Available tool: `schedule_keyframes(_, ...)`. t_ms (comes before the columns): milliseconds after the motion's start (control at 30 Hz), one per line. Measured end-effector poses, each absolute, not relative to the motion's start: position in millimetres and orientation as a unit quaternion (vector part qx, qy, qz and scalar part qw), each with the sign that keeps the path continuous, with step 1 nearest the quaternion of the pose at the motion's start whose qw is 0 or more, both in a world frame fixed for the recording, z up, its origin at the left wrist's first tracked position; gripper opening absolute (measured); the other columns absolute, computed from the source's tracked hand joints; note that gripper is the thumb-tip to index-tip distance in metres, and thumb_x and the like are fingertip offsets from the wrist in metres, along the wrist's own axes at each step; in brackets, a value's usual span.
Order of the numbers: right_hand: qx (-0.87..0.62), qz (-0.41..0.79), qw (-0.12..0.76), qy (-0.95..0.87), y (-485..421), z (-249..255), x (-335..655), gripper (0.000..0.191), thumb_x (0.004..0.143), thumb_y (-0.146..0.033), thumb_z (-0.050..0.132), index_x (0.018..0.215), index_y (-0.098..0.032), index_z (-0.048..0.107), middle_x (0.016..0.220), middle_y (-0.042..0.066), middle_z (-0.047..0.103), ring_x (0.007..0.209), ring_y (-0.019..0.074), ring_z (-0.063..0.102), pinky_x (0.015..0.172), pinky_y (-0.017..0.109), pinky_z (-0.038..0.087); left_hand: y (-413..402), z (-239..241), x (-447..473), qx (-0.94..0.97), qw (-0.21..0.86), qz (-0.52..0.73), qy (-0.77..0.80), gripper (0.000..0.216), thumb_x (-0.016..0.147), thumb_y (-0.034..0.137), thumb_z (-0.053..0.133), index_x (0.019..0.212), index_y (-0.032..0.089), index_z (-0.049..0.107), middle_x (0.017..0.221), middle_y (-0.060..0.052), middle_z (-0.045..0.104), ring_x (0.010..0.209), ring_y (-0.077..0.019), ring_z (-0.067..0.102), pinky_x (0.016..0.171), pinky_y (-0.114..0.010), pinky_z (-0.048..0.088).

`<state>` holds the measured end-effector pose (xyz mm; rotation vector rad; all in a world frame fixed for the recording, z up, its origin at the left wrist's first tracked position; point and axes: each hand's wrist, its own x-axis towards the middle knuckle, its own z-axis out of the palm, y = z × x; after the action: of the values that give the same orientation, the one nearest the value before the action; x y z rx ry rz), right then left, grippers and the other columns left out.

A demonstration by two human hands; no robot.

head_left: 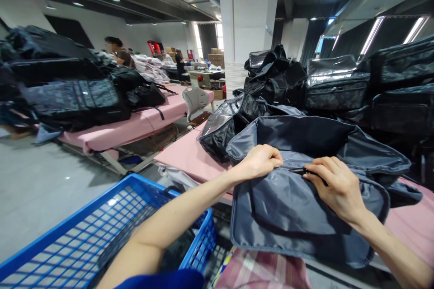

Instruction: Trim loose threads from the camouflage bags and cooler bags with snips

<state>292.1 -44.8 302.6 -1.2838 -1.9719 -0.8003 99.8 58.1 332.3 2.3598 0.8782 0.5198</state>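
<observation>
A dark grey-blue bag (pixel 301 216) lies opened before me, its lining showing and its flap hanging toward my lap. My left hand (pixel 259 161) is closed in a pinch on the bag's seam, near the fold between flap and body. A little to the right, my right hand (pixel 335 185) is closed around small dark thread snips (pixel 300 170). Their thin metal tip points left along the seam, toward my left fingers. Most of the snips' handle is hidden by the fingers.
A blue plastic basket (pixel 135 180) with dark fabric inside stands at lower left. Black bags (pixel 335 83) are piled behind the work on a pink-covered table (pixel 183 149). Another pink table (pixel 135 126) at left bears more bags (pixel 68 86). People (pixel 179 65) are in the background.
</observation>
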Motion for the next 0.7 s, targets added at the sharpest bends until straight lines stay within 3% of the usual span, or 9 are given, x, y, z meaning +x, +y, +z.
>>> schedule_keyframes(200,-0.519,-0.127,0.426,-0.730,-48.6,303.6,304.9,0.012,0.082,-0.031,0.059,0.088,-0.021,0.060,0.086,0.004,0.062,0.079,0.0167,0.058,0.071,0.031,0.047,55.2,332.5,61.6,0.857,0.231,0.384,0.254,0.021,0.082,0.024,0.049,0.074,0.014,0.066,0.079,-0.003,0.066,0.072,-0.0113,0.058,0.069,-0.020,0.041)
schedule_keyframes(333,-0.605,-0.027,0.539,-0.585,-48.3,302.6,322.2,0.022,0.077,-0.044,0.062,0.091,-0.028,0.064,0.093,0.004,0.065,0.087,0.0251,0.061,0.082,0.045,0.046,57.2,313.3,-5.5,0.911,0.067,0.310,0.263,0.038,0.089,0.032,0.042,0.068,0.013,0.066,0.075,-0.007,0.065,0.073,-0.0143,0.060,0.072,-0.024,0.045)
schedule_keyframes(433,-0.587,0.064,0.637,-0.495,-40.6,305.2,327.5,0.021,0.072,-0.042,0.067,0.090,-0.032,0.066,0.099,0.007,0.064,0.097,0.0294,0.059,0.090,0.049,0.043,51.5,277.5,-28.5,0.883,-0.178,0.313,0.303,0.024,0.085,0.025,0.052,0.103,0.015,0.065,0.110,-0.013,0.063,0.108,-0.0261,0.055,0.092,-0.039,0.041)
schedule_keyframes(500,-0.553,0.108,0.676,-0.475,-33.7,310.1,326.0,0.016,0.072,-0.039,0.067,0.087,-0.032,0.066,0.100,0.008,0.063,0.097,0.0298,0.058,0.087,0.048,0.044,47.0,252.8,-20.5,0.890,-0.271,0.280,0.236,0.043,0.084,0.015,0.051,0.125,0.027,0.052,0.134,-0.009,0.049,0.129,-0.0282,0.037,0.104,-0.052,0.025)
schedule_keyframes(600,-0.536,0.125,0.691,-0.469,-27.4,319.6,324.0,0.013,0.073,-0.038,0.066,0.083,-0.031,0.065,0.096,0.010,0.062,0.086,0.0274,0.059,0.080,0.046,0.044,48.1,231.7,9.6,0.932,-0.291,0.183,0.116,0.055,0.087,0.013,0.045,0.136,0.037,0.037,0.147,0.000,0.032,0.138,-0.0239,0.020,0.109,-0.057,0.010)
schedule_keyframes(700,-0.528,0.107,0.717,-0.443,-32.6,324.2,334.3,0.016,0.069,-0.037,0.069,0.077,-0.025,0.063,0.088,0.009,0.061,0.067,0.0195,0.053,0.070,0.042,0.043,61.6,233.3,33.5,0.955,-0.240,0.161,0.063,0.050,0.089,0.014,0.038,0.137,0.028,0.037,0.146,-0.004,0.033,0.138,-0.0218,0.020,0.110,-0.055,0.007)
